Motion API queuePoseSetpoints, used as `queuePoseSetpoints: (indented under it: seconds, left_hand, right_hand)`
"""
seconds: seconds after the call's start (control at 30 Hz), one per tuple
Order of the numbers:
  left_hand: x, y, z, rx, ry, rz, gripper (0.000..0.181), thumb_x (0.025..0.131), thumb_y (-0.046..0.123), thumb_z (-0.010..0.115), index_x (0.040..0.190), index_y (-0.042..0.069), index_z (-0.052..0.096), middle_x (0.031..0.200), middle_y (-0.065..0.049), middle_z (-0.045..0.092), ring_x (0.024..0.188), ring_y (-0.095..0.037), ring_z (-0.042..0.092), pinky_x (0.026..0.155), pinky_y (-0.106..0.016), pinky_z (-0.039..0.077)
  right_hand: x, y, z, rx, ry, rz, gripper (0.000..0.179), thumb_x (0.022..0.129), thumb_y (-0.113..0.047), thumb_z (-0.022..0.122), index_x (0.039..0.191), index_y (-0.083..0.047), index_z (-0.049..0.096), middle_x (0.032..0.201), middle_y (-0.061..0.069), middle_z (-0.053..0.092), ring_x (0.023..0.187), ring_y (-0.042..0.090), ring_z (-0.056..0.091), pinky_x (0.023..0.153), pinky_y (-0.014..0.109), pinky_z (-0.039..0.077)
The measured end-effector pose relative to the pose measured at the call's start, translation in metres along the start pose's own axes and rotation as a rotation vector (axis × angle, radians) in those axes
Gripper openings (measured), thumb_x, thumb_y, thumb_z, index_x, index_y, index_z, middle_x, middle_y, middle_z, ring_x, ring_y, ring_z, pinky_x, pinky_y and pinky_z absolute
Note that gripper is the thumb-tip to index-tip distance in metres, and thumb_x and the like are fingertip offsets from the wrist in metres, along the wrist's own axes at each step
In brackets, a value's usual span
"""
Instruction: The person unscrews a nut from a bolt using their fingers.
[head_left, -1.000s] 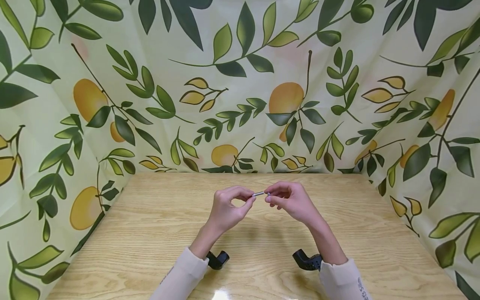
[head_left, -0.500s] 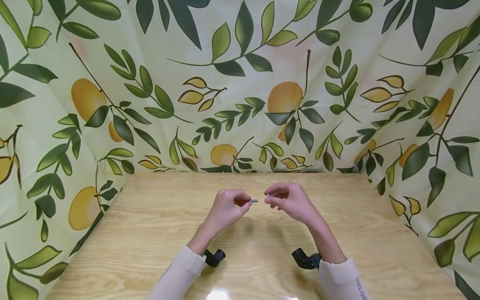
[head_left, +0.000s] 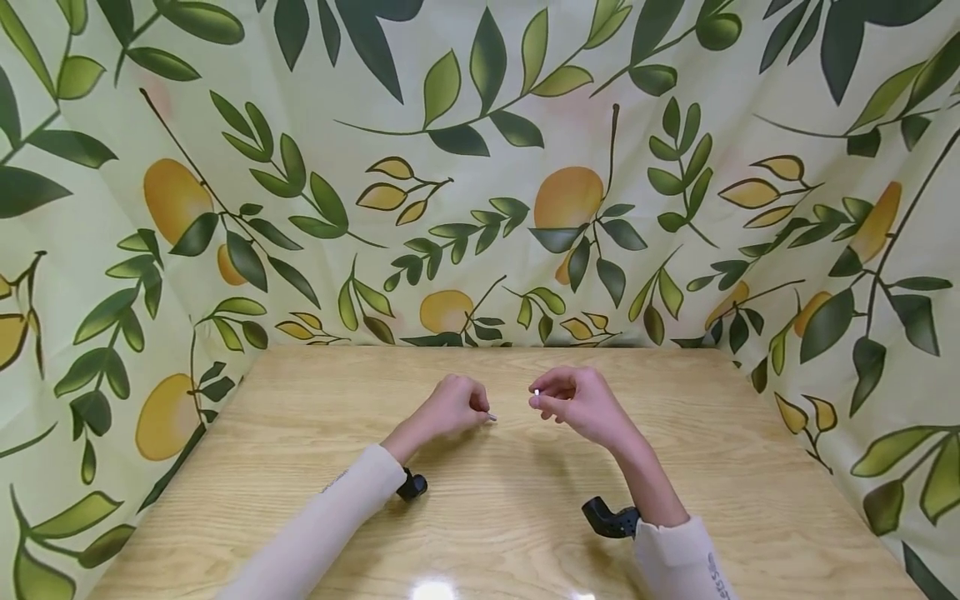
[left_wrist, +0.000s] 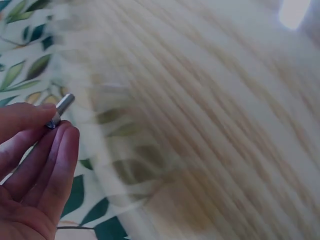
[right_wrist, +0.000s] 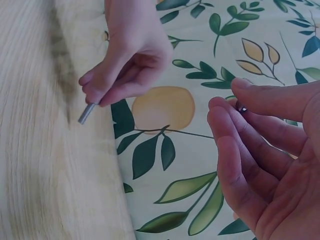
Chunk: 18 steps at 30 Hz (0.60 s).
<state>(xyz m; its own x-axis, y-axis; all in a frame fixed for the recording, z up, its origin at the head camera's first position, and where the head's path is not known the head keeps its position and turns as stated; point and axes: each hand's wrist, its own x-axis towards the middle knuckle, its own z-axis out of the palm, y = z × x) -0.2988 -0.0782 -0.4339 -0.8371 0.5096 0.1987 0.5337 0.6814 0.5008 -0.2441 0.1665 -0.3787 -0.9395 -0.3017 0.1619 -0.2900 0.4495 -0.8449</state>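
Observation:
My left hand [head_left: 452,406], lowered toward the wooden table, pinches a short silver bolt [left_wrist: 65,104] between thumb and fingers. The bolt's shank sticks out past the fingertips, tilted in the left wrist view; its other end is mostly covered by the fingers. Higher up and to the right, my right hand [head_left: 581,404] holds a small shiny metal piece, probably a nut [right_wrist: 241,107], between thumb and forefinger. Fingers hide most of that piece, so its full shape does not show. Bolt and small piece are apart.
Under both hands lies a light wooden table [head_left: 315,467]. Cloth walls [head_left: 480,183] printed with leaves and orange fruit enclose its back and sides. A black wrist mount [head_left: 609,518] sits on the right wrist, and another black mount [head_left: 412,484] on the left.
The left hand has drawn the bolt away from the piece in the right hand, moving left and down toward the table. The right hand has stayed nearly still.

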Motion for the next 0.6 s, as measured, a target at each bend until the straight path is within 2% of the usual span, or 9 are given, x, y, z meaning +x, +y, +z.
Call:
queuePoseSetpoints:
  seconds: [0.27, 0.37, 0.5, 0.6]
  left_hand:
    - [0.006, -0.011, 0.007, 0.085, -0.085, 0.029, 0.012, 0.086, 0.011, 0.083, 0.077, 0.013, 0.076, 0.076, 0.004, 0.072, 0.072, -0.007, 0.057, 0.071, -0.026, 0.049]
    - [0.007, -0.013, 0.008, 0.111, -0.111, 0.041, 0.009, 0.084, 0.007, 0.082, 0.079, 0.011, 0.077, 0.076, 0.003, 0.072, 0.073, -0.007, 0.057, 0.071, -0.024, 0.049]
    - [0.008, -0.014, 0.007, 0.132, -0.119, 0.056, 0.006, 0.083, 0.005, 0.081, 0.08, 0.009, 0.078, 0.077, 0.003, 0.072, 0.074, -0.007, 0.058, 0.07, -0.022, 0.049]
    - [0.008, -0.013, 0.007, 0.135, -0.123, 0.051, 0.005, 0.083, 0.005, 0.081, 0.081, 0.008, 0.078, 0.077, 0.002, 0.073, 0.074, -0.008, 0.058, 0.07, -0.023, 0.05]
  right_hand:
    - [-0.001, 0.005, 0.001, -0.013, -0.017, 0.001, 0.022, 0.092, -0.012, 0.076, 0.108, 0.003, 0.074, 0.086, 0.012, 0.077, 0.069, 0.019, 0.069, 0.059, 0.03, 0.058]
    - [-0.001, 0.007, 0.001, -0.01, -0.016, 0.004, 0.02, 0.092, -0.011, 0.076, 0.107, 0.002, 0.075, 0.088, 0.015, 0.078, 0.071, 0.024, 0.071, 0.06, 0.033, 0.059]
    - [0.0, 0.008, 0.003, -0.006, -0.023, 0.011, 0.016, 0.091, -0.008, 0.077, 0.105, -0.001, 0.077, 0.087, 0.013, 0.077, 0.076, 0.034, 0.073, 0.06, 0.032, 0.06]
    - [0.0, 0.009, 0.003, -0.009, -0.027, 0.021, 0.016, 0.09, -0.008, 0.077, 0.104, -0.002, 0.077, 0.085, 0.009, 0.077, 0.075, 0.032, 0.072, 0.059, 0.028, 0.058]
